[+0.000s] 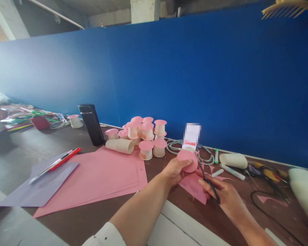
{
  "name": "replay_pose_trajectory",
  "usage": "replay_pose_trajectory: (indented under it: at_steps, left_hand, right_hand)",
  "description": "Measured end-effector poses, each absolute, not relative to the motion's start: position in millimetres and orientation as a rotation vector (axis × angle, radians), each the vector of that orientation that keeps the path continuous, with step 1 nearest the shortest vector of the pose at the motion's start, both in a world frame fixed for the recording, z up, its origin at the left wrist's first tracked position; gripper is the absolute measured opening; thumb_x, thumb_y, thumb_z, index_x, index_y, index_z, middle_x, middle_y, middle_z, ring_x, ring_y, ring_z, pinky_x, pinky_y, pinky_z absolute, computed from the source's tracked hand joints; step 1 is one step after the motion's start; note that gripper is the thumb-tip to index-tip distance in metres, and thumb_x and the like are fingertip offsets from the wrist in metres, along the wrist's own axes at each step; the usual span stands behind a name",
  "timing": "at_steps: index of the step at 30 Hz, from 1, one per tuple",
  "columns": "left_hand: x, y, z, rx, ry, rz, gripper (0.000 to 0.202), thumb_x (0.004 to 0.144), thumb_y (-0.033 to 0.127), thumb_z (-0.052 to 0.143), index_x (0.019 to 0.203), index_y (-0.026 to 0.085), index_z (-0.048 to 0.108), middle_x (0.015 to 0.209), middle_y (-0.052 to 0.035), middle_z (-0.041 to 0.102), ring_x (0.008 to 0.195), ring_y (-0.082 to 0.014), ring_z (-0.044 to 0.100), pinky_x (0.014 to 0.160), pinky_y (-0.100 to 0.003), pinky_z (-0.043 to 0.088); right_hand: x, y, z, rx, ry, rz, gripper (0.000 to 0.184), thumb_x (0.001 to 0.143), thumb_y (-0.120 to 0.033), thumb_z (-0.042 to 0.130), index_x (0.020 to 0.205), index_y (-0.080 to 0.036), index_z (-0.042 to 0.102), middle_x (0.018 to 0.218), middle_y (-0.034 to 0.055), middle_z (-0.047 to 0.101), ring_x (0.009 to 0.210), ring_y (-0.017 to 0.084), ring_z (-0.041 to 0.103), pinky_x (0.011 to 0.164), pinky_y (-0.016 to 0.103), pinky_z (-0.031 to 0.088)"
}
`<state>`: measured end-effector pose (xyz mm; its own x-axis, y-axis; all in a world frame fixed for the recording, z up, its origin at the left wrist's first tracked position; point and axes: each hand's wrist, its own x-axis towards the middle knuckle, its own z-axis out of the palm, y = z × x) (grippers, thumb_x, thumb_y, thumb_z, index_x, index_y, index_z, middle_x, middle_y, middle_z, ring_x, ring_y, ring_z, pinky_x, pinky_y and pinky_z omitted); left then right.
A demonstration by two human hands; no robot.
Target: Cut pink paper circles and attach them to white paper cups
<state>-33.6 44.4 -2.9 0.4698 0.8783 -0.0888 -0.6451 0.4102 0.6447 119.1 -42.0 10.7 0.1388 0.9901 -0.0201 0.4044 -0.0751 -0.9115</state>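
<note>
Between the thumb and fingers of my left hand [174, 171] is a round pink paper disc [185, 158], its flat face turned towards me. A pale rounded edge shows just behind the disc; I cannot make out whether it is a cup. My right hand [220, 192] is closed round black-handled scissors [212, 187], whose blades lie along the right edge of the disc. Under both hands rests a cut piece of pink paper [194, 187]. Several paper cups topped with pink discs [146, 145] stand stacked to the left of my hands.
Pink sheets [102, 174] lie at left, with a purple sheet [59, 184] and a red utility knife [58, 164]. Nested paper cups [119, 146] and a black flask [91, 124] are behind. Right are a tipped cup [233, 160], markers [232, 172], cables and scraps. A blue partition [195, 75] borders the table.
</note>
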Motion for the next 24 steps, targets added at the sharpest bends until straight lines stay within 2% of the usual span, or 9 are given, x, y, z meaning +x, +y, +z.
replay_pose_trajectory:
  at_steps: [7, 14, 24]
  left_hand:
    - [-33.4, 43.9, -1.9, 0.576, 0.473, 0.996, 0.045, 0.059, 0.016, 0.082, 0.1, 0.007, 0.067, 0.096, -0.0127, 0.07, 0.087, -0.0217, 0.065, 0.081, -0.034, 0.053]
    - [-34.0, 43.8, -1.1, 0.579, 0.478, 0.987, 0.045, 0.059, 0.018, 0.082, 0.1, 0.007, 0.066, 0.097, -0.0128, 0.069, 0.089, -0.0221, 0.065, 0.083, -0.034, 0.053]
    - [-33.9, 44.2, -1.6, 0.58, 0.457, 0.992, 0.043, 0.061, 0.016, 0.082, 0.099, 0.007, 0.067, 0.095, -0.0126, 0.069, 0.088, -0.0215, 0.066, 0.084, -0.034, 0.053]
  right_hand:
    - [117.6, -42.4, 14.2, -1.619, -1.43, 0.873, 0.061, 0.063, -0.055, 0.075, 0.113, -0.021, 0.076, 0.058, -0.0017, 0.062, 0.056, 0.018, 0.06, 0.057, 0.029, 0.053]
    - [117.7, -41.9, 13.4, -1.612, -1.419, 0.895, 0.058, 0.065, -0.05, 0.075, 0.114, -0.02, 0.075, 0.055, -0.0029, 0.06, 0.056, 0.018, 0.06, 0.055, 0.026, 0.051]
    - [121.9, -41.5, 8.1, -1.65, -1.448, 0.869, 0.048, 0.067, -0.048, 0.072, 0.107, -0.021, 0.078, 0.052, -0.003, 0.06, 0.054, 0.019, 0.06, 0.054, 0.026, 0.049]
